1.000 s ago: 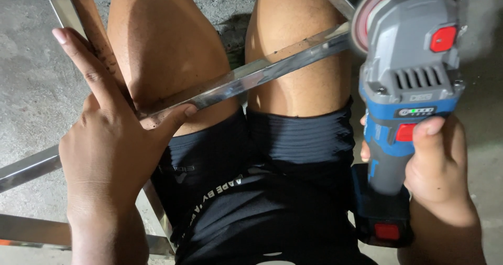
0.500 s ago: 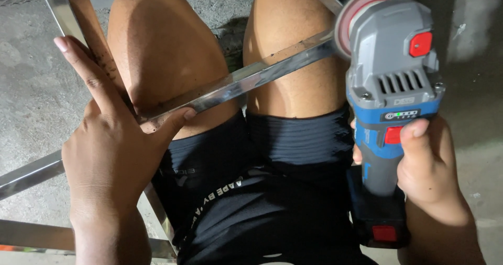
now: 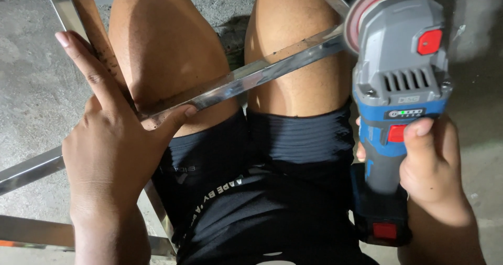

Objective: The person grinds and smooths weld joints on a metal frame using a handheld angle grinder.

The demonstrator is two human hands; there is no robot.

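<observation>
Head | right hand (image 3: 432, 163) grip: angle grinder (image 3: 398, 87) | disc touching steel bar (image 3: 251, 76)

Two hands showing: left hand (image 3: 112, 144) lying on metal, right hand (image 3: 432, 165) gripping tool.

One cordless angle grinder (image 3: 398, 87), blue and grey, carrying one grinding disc (image 3: 361, 8) and one battery pack (image 3: 380, 218).

Red parts showing on grinder: three, counting top button, trigger switch, battery tab.

Shiny metal bars: at least four showing, one long bar (image 3: 251, 76) crossing both knees, others lying at left edge.

Two bare knees showing, one pair of dark shorts (image 3: 272, 191).
</observation>
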